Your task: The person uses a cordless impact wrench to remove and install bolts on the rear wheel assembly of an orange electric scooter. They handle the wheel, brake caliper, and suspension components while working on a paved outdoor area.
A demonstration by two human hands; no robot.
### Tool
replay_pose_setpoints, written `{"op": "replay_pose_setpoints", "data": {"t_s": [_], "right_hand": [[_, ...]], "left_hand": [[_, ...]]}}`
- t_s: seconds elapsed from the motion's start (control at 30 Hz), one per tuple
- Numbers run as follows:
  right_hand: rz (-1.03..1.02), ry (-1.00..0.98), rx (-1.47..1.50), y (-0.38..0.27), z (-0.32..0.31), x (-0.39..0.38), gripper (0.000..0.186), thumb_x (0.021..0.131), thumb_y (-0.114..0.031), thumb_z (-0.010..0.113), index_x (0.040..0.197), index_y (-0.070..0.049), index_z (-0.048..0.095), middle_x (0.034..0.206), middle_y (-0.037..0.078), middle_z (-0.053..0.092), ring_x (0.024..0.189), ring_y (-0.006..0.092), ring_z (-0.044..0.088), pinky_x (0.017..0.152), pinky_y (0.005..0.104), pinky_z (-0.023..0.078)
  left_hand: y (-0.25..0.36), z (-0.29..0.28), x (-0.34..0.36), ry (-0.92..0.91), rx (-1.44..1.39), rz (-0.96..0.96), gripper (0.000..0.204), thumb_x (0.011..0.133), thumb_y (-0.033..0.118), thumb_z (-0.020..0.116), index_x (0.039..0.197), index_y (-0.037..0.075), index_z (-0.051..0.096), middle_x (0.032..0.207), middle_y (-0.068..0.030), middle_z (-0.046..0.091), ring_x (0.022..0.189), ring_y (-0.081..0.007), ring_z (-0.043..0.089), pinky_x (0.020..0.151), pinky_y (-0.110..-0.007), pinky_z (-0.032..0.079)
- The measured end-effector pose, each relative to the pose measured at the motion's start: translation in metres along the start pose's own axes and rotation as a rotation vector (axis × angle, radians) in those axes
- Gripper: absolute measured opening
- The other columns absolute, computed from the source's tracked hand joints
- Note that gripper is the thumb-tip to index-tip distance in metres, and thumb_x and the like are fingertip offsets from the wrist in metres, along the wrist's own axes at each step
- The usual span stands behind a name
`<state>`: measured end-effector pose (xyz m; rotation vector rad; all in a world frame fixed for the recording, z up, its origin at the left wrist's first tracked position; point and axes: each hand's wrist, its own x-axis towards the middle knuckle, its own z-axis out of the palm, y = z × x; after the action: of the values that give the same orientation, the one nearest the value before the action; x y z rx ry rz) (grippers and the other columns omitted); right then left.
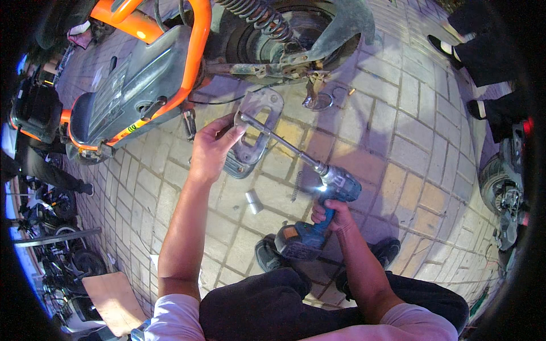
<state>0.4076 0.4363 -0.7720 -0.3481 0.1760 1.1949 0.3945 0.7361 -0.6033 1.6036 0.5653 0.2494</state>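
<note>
My left hand (219,142) grips a grey metal bracket (263,106) with a long opening and bolt holes, lifted beside the orange scooter. My right hand (333,213) is closed round the handle of a blue cordless drill (341,186) with its light on. A long steel socket extension (284,145) runs from the drill to the bracket, its tip beside my left thumb. Below lie a coil spring (297,187) and a silver cylinder (253,203) on the paving.
The orange scooter (133,96) with its rear wheel stands ahead, small metal parts (315,94) near it. Other people's legs show at right (478,57) and left (51,173). More scooters (495,199) line both sides. A wooden board (114,301) lies lower left on the brick paving (409,136).
</note>
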Motion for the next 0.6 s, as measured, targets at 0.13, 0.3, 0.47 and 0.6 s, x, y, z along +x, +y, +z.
{"op": "replay_pose_setpoints", "data": {"t_s": [0.13, 0.3, 0.47, 0.6], "right_hand": [[-0.016, 0.031, 0.012, 0.001, 0.0, -0.001, 0.023, 0.076, -0.022, 0.063, 0.085, -0.004, 0.052, 0.064, 0.005, 0.048, 0.056, 0.0175, 0.048, 0.058, 0.0336, 0.04], [-0.138, 0.156, -0.05, 0.011, 0.004, -0.009, 0.023, 0.077, -0.02, 0.063, 0.09, -0.004, 0.054, 0.07, 0.006, 0.053, 0.062, 0.0182, 0.052, 0.063, 0.0333, 0.043], [-0.308, 0.361, -0.292, 0.029, 0.012, -0.01, 0.026, 0.077, -0.018, 0.067, 0.096, -0.006, 0.055, 0.08, 0.007, 0.058, 0.074, 0.0198, 0.057, 0.073, 0.0323, 0.046], [-0.831, 0.667, -1.601, 0.025, 0.007, -0.011, 0.027, 0.08, -0.02, 0.065, 0.102, -0.006, 0.056, 0.097, 0.01, 0.059, 0.087, 0.0292, 0.056, 0.079, 0.041, 0.045]], "left_hand": [[-0.009, -0.006, 0.007, -0.048, -0.049, -0.077, 0.035, 0.083, 0.015, 0.067, 0.111, -0.005, 0.059, 0.091, -0.0023, 0.062, 0.079, -0.009, 0.054, 0.073, -0.023, 0.043], [0.002, 0.007, 0.045, -0.219, -0.042, -0.205, 0.027, 0.082, 0.014, 0.066, 0.103, -0.004, 0.06, 0.09, -0.0051, 0.062, 0.078, -0.012, 0.057, 0.07, -0.024, 0.044], [-0.015, 0.044, 0.096, -0.364, -0.281, -0.129, 0.021, 0.081, 0.013, 0.067, 0.097, -0.001, 0.061, 0.088, -0.0051, 0.063, 0.077, -0.0123, 0.059, 0.065, -0.026, 0.047], [-0.024, 0.061, 0.114, -0.35, -0.368, -0.186, 0.024, 0.081, 0.015, 0.068, 0.098, 0.0, 0.06, 0.087, -0.0049, 0.063, 0.074, -0.0127, 0.059, 0.061, -0.028, 0.051]]}}
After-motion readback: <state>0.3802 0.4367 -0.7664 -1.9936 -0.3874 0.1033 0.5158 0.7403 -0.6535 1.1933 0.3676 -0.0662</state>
